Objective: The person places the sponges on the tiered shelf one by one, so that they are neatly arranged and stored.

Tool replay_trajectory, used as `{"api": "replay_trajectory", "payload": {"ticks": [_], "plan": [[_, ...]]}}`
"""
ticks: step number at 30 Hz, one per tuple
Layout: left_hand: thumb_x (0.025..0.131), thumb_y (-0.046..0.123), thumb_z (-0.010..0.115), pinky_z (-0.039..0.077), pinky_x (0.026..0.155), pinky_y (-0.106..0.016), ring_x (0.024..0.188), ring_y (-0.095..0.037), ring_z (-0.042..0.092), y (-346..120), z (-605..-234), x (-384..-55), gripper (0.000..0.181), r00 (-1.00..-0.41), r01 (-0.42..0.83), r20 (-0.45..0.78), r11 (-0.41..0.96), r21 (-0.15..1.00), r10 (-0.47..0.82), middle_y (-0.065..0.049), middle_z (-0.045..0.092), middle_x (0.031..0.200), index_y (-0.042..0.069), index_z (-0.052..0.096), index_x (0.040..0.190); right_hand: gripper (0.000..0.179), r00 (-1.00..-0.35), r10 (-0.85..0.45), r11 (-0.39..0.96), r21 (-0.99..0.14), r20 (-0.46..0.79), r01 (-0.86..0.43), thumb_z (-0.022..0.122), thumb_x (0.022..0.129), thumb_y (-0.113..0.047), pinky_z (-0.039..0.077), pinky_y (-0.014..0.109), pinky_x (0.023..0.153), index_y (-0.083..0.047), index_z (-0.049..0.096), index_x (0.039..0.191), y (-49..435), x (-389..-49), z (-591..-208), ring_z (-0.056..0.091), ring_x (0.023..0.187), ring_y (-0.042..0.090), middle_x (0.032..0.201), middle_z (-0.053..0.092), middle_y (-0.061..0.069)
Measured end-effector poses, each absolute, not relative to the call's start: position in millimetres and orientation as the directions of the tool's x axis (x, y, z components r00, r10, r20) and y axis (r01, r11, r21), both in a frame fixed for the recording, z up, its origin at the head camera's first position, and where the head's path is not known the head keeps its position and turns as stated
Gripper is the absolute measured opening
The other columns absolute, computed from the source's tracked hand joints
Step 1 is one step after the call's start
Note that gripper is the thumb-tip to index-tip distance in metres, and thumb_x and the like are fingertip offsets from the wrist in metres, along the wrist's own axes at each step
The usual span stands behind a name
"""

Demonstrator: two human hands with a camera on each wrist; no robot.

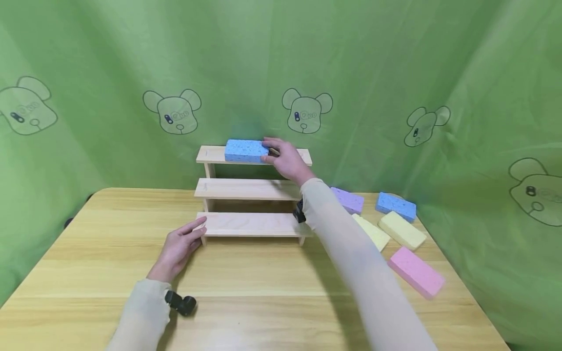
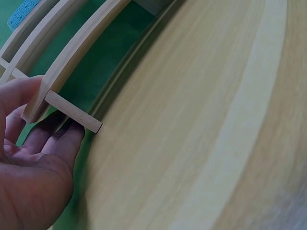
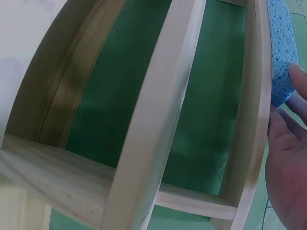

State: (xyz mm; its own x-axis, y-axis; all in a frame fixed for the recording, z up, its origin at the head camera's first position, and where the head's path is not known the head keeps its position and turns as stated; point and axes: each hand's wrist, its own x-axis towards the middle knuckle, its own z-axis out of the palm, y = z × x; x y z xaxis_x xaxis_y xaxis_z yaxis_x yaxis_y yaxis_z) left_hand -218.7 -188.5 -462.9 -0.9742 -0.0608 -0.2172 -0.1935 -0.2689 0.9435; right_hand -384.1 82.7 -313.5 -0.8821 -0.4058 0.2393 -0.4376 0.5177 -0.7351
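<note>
The right hand (image 1: pixel 287 160), partly closed, pinches a blue rectangular porous sponge (image 1: pixel 246 150) on the top shelf (image 1: pixel 212 154) of a pale three-tier wooden rack (image 1: pixel 246 188), while the left hand (image 1: pixel 177 248), half curled, grips the lowest shelf (image 1: pixel 252 223) at its left end.

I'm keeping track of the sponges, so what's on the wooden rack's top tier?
A blue sponge lies on the top tier, its right end held by the right hand. That hand hides part of the tier, which I can't see.

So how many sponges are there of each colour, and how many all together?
Blue sponges: 2
Yellow sponges: 2
Purple sponge: 1
Pink sponge: 1
Total: 6
</note>
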Motion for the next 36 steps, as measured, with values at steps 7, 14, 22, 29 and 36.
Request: {"api": "replay_trajectory", "payload": {"ticks": [7, 14, 22, 29, 36], "plan": [[0.096, 0.006, 0.063, 0.04, 0.107, -0.031, 0.134, -0.025, 0.041, -188, -463, -220, 0.051, -0.976, -0.19, -0.21, -0.262, 0.946, -0.05, -0.011, 0.034, 0.155, -0.001, 0.046, 0.143, 0.057, -0.871, -0.396, 0.401, -0.798, 0.292, -0.45, 0.074, 0.09, -0.017, 0.037, 0.029, 0.111, -0.002, 0.051, 0.14, 100, -377, -318, 0.044, 0.132, 0.023, 0.153, 0.038, -0.001], [0.095, 0.006, 0.064, 0.041, 0.107, -0.031, 0.135, -0.026, 0.04, -190, -464, -220, 0.052, -0.977, -0.185, -0.206, -0.275, 0.943, -0.047, -0.012, 0.033, 0.155, -0.002, 0.045, 0.142, 0.056, -0.856, -0.401, 0.304, -0.833, 0.327, -0.461, 0.075, 0.088, -0.013, 0.036, 0.031, 0.111, 0.001, 0.053, 0.138, 124, -363, -320, 0.043, 0.133, 0.027, 0.145, 0.046, 0.005], [0.094, 0.006, 0.066, 0.041, 0.107, -0.031, 0.136, -0.025, 0.039, -191, -465, -219, 0.052, -0.978, -0.186, -0.206, -0.287, 0.94, -0.042, -0.012, 0.034, 0.155, -0.002, 0.046, 0.141, 0.057, -0.883, -0.372, 0.307, -0.86, 0.286, -0.408, 0.076, 0.089, -0.02, 0.045, 0.034, 0.105, -0.007, 0.053, 0.14, 153, -337, -321, 0.048, 0.129, 0.029, 0.142, 0.047, 0.001], [0.094, 0.007, 0.067, 0.044, 0.104, -0.029, 0.128, -0.02, 0.048, -191, -465, -219, 0.05, -0.978, -0.184, -0.205, -0.281, 0.942, -0.044, -0.012, 0.037, 0.153, -0.002, 0.049, 0.139, 0.054, -0.884, -0.371, 0.376, -0.825, 0.284, -0.423, 0.073, 0.091, -0.019, 0.04, 0.041, 0.109, -0.01, 0.053, 0.14, 179, -319, -324, 0.043, 0.132, 0.033, 0.141, 0.048, 0.003], [0.094, 0.005, 0.065, 0.044, 0.104, -0.029, 0.123, -0.015, 0.052, -192, -466, -220, 0.05, -0.98, -0.178, -0.195, -0.294, 0.939, -0.031, -0.012, 0.037, 0.153, -0.004, 0.047, 0.14, 0.056, -0.908, -0.351, 0.45, -0.808, 0.23, -0.379, 0.072, 0.092, -0.027, 0.041, 0.046, 0.108, -0.008, 0.052, 0.141, 205, -301, -327, 0.042, 0.133, 0.034, 0.14, 0.048, 0.007]]}}
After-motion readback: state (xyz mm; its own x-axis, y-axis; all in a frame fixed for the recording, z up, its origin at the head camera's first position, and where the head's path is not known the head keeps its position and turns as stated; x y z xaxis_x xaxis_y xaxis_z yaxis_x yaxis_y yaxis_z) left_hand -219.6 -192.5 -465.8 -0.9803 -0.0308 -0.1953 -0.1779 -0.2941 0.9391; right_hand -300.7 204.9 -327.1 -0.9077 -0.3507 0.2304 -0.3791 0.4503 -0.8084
